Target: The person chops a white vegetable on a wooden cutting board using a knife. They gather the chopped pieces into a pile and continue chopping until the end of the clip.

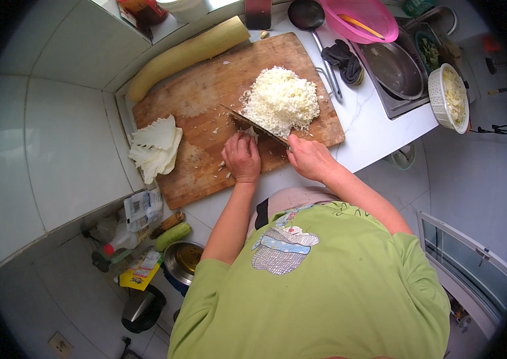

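Note:
My right hand [308, 157] grips the handle of a kitchen knife [258, 125] near the front edge of a wooden cutting board [195, 175]. The blade points up and left across the board, close to the fingers of my left hand [242, 157]. Those curled fingers press on a small pale piece of cabbage [251, 133] beside the blade; most of the piece is hidden. Behind the knife lies a large heap of finely chopped white cabbage [282, 98]. Several cabbage leaves [157, 146] rest at the board's left edge. Small bits are scattered on the wood.
A long pale gourd [190, 54] lies along the board's back edge. To the right are a ladle [307, 15], a dark cloth [345, 60], a pink basket [361, 22] and a sink with a metal basin [392, 69]. A white basket [450, 98] of shredded vegetable stands at the counter's edge.

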Demonstrator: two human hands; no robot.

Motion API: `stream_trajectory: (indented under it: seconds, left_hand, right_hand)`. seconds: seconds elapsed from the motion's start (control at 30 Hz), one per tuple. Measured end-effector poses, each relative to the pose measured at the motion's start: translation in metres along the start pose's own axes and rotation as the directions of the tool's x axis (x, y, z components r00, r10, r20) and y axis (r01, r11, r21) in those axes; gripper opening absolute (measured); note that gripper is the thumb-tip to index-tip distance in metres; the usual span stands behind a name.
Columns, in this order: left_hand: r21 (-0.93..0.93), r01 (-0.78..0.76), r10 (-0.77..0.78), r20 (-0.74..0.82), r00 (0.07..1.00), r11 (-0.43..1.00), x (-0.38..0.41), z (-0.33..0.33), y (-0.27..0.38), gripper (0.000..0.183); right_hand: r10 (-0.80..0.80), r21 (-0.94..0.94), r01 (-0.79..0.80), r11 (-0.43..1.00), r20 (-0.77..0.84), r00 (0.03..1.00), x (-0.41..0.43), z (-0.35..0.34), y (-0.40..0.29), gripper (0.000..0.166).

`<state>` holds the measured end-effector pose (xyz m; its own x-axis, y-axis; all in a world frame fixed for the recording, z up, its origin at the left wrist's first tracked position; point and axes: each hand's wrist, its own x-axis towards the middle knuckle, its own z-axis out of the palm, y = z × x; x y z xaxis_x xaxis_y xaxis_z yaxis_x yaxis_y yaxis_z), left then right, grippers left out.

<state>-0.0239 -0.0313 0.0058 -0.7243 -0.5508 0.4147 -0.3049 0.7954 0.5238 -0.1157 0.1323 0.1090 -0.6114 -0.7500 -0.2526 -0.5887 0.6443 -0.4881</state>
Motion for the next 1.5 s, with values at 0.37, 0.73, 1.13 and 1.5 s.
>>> stream_trajectory:
  seconds: [0.37,0.73,1.13,1.5]
  left_hand:
    - [0.061,-0.061,0.059,0.033,0.998,0.996,0.001,0.0,-0.002,0.014]
    - [0.096,-0.064,0.052,0.126,0.991,0.993,0.003,-0.002,-0.001,0.018]
    - [0.07,-0.089,0.082,0.1,0.992,0.994,0.006,-0.005,0.0,0.019]
    - [0.138,-0.091,0.072,0.134,0.988,0.986,0.009,0.0,0.002,0.02]
  right_hand:
    - [-0.052,-0.027,0.051,0.998,-0.071,0.996,-0.002,0.004,0.0,0.021]
    - [-0.134,-0.12,0.119,0.986,-0.121,0.984,-0.005,0.01,-0.004,0.018]
    - [-0.087,-0.056,0.082,0.995,-0.086,0.993,-0.003,0.01,-0.002,0.019]
    - [-0.137,-0.163,0.119,0.98,-0.106,0.985,-0.001,0.011,-0.006,0.016]
